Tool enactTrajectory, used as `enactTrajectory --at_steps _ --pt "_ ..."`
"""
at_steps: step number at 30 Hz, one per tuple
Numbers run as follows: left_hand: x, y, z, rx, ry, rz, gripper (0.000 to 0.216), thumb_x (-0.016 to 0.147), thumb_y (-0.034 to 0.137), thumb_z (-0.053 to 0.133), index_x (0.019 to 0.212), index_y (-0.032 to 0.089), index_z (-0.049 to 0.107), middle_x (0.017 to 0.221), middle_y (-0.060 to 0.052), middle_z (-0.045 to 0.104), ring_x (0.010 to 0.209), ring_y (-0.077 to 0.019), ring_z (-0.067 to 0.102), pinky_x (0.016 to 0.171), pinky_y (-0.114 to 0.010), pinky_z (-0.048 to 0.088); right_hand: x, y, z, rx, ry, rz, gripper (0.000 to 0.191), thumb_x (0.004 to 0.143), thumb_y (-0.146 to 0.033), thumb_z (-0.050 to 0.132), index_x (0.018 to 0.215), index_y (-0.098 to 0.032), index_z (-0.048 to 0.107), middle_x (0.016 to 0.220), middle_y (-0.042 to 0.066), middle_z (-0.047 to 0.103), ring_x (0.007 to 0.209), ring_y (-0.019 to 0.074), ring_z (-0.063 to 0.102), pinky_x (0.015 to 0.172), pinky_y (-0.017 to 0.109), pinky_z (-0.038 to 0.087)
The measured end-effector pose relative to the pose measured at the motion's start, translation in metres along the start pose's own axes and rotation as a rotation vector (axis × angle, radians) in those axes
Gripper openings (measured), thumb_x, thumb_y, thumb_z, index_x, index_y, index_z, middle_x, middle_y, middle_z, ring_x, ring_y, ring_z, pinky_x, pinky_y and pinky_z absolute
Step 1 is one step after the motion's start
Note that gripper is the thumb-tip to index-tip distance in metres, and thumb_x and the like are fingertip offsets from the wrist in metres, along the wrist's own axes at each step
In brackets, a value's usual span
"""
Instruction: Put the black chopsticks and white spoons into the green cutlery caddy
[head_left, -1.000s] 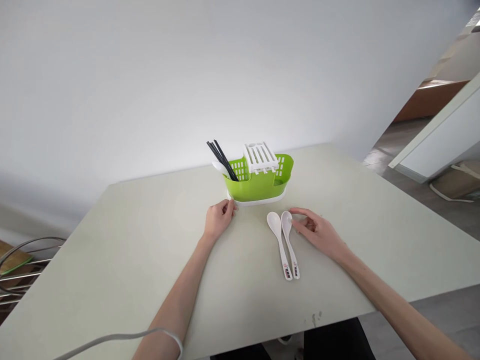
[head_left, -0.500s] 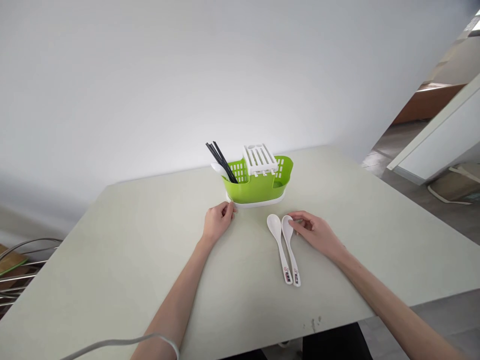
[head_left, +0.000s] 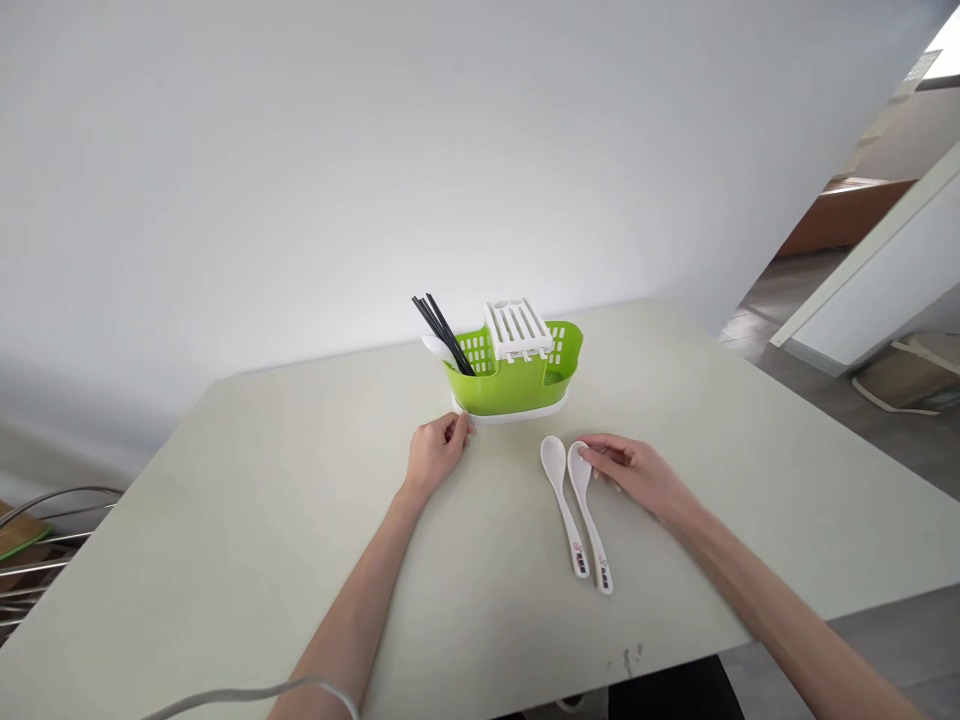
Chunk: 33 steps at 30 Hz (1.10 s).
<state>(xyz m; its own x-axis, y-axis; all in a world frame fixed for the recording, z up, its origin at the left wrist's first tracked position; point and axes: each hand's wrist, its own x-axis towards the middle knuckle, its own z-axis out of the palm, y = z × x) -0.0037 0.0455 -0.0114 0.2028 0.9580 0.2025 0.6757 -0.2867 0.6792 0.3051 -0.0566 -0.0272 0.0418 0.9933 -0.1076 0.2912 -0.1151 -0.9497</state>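
Observation:
My right hand (head_left: 636, 470) pinches the bowl of the right-hand white spoon (head_left: 591, 510) between thumb and fingers. Just left of it lies a second white spoon (head_left: 563, 500), bowl pointing away from me, with a narrow gap between the two. My left hand (head_left: 437, 450) rests on the table with fingers curled in, its thumb side up against the front left of the cutlery holder's white base (head_left: 517, 415); no object shows in it. The green holder (head_left: 510, 390) carries a slotted white top piece (head_left: 517, 328). Black chopsticks (head_left: 442, 330) and a white spoon (head_left: 441, 349) lean out of its left end.
A pale table (head_left: 285, 480) stands against a white wall (head_left: 337, 180). A grey cable (head_left: 247, 692) crosses my left forearm at the bottom. Metal bars (head_left: 52, 540) are at the lower left, off the table. Dark marks (head_left: 627, 660) show near the front edge.
The right-hand spoon has shifted slightly right and toward me with my right hand, widening its gap from the other spoon. My left hand stays by the holder. The view has tilted slightly.

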Motion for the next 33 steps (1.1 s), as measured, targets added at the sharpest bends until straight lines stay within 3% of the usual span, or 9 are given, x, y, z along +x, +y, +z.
enactTrajectory --at_steps 6,11,17,21,25,29,33 --pt "0.0 -0.002 -0.001 0.012 -0.008 0.003 0.047 0.102 0.051 0.043 0.076 0.023 0.07 0.065 -0.001 0.069 0.059 -0.0162 0.059 0.066 -0.028 0.043 0.001 -0.023 -0.011 0.14 0.05 0.036 0.063 0.076 -0.072 0.078 0.11 -0.019 0.08 0.076 0.006 0.07 0.071 0.0201 0.063 0.073 0.036 0.055" --pt "0.0 -0.003 -0.001 0.015 -0.003 0.008 0.047 0.102 0.05 0.043 0.073 0.023 0.068 0.065 -0.001 0.07 0.059 -0.0159 0.059 0.067 -0.028 0.043 0.0 -0.074 -0.005 0.148 0.083 -0.062 0.057 0.079 -0.07 0.078 0.106 -0.019 0.079 0.076 0.006 0.071 0.072 0.0212 0.066 0.076 0.039 0.058" --pt "0.0 -0.003 -0.001 0.007 -0.007 0.006 0.047 0.102 0.05 0.043 0.074 0.022 0.069 0.064 0.0 0.068 0.058 -0.0152 0.057 0.066 -0.028 0.041 -0.003 -0.151 0.017 0.162 0.224 -0.365 0.04 0.09 -0.057 0.075 0.106 -0.021 0.078 0.072 0.003 0.072 0.069 0.0203 0.072 0.071 0.037 0.062" --pt "0.0 -0.002 -0.002 0.009 -0.001 -0.001 0.045 0.101 0.048 0.045 0.072 0.022 0.068 0.063 0.0 0.068 0.058 -0.015 0.057 0.065 -0.028 0.04 0.004 -0.186 0.037 0.012 0.4 -0.746 0.025 0.1 -0.047 0.066 0.105 -0.024 0.075 0.091 0.004 0.074 0.072 0.0168 0.075 0.067 0.031 0.062" --pt "0.0 -0.004 -0.001 -0.019 -0.006 0.008 0.044 0.102 0.047 0.044 0.074 0.023 0.068 0.064 0.0 0.068 0.06 -0.0155 0.06 0.067 -0.028 0.042 0.026 -0.198 0.054 -0.211 0.563 -1.011 0.023 0.109 -0.037 0.052 0.108 -0.027 0.072 0.098 0.005 0.072 0.078 0.0157 0.075 0.071 0.029 0.062" --pt "0.0 -0.004 0.0 -0.026 -0.004 0.004 0.045 0.101 0.049 0.043 0.073 0.023 0.067 0.064 -0.001 0.069 0.06 -0.0165 0.06 0.067 -0.028 0.043 0.05 -0.197 0.067 -0.344 0.596 -1.091 0.023 0.11 -0.029 0.048 0.111 -0.025 0.071 0.1 0.006 0.072 0.082 0.0156 0.072 0.072 0.029 0.062" --pt "-0.001 -0.004 0.0 -0.036 -0.005 -0.002 0.046 0.101 0.049 0.043 0.073 0.023 0.068 0.064 -0.001 0.069 0.059 -0.0163 0.059 0.067 -0.028 0.043 0.058 -0.196 0.072 -0.335 0.615 -1.11 0.022 0.11 -0.024 0.048 0.11 -0.024 0.07 0.1 0.005 0.072 0.084 0.0154 0.071 0.074 0.03 0.061"
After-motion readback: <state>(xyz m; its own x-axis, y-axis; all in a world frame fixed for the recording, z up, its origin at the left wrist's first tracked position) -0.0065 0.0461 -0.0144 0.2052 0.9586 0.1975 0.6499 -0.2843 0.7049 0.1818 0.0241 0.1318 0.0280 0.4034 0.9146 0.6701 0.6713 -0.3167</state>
